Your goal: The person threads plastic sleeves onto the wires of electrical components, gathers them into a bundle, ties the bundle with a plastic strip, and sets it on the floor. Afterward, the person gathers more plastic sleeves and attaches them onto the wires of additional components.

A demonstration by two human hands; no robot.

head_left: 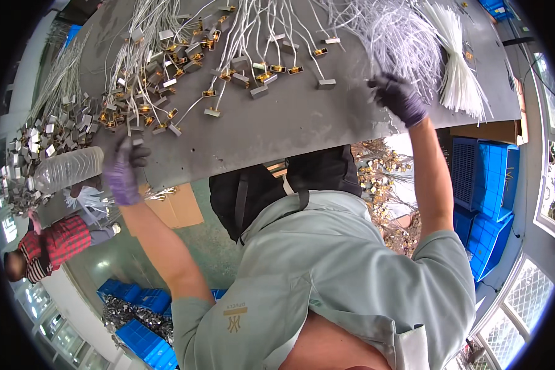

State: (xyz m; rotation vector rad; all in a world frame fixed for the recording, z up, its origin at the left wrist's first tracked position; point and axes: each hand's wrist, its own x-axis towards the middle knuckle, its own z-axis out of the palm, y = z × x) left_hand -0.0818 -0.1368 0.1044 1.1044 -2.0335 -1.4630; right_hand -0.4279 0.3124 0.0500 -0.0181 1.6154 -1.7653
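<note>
Dozens of metal-ended cables [259,92], too many to count singly, are lying across one grey table [277,129], the nearest sitting just beside the left hand [123,169]. That hand is half curling; whether it is gripping a cable, I cannot tell. The right hand [401,102] is hovering loosely open near one pile of clear strands [404,40]. One white bundle [455,65] and one clear bottle [74,168] are lying farther out.

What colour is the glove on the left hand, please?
The left glove is purple; the head view shows it best.
</note>
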